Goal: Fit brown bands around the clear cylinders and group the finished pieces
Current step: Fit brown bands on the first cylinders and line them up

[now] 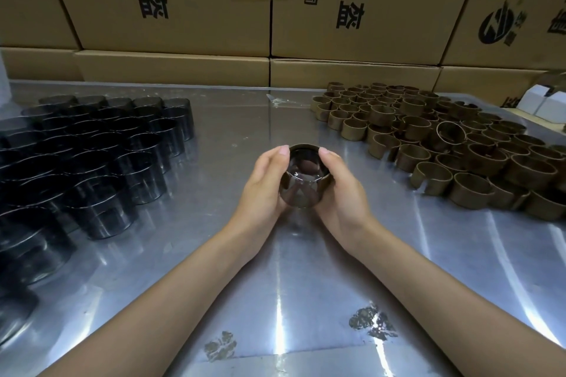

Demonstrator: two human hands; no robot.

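Right at the middle of the shiny metal tabletop (pixel 291 285), both hands hold one clear cylinder (pixel 304 184) between them, lifted a little off the surface and tipped so its open mouth faces the camera. The left hand (pixel 260 187) curls around the cylinder's left side with its thumb tip at the far rim; the right hand (pixel 343 190) wraps the opposite side the same way, thumb on the rim. A brown band (pixel 303 148) shows around the cylinder's far end, though how fully it is seated cannot be told. To the left of the held cylinder stands a packed group of dark-looking clear cylinders (pixel 92 162), upright and touching one another. To the right of the held cylinder lies a crowd of loose brown bands (pixel 444 144), many of them split rings standing on edge. Beyond the cylinder, stacked cardboard boxes (pixel 183 9) with black printing wall off the tabletop's far edge.
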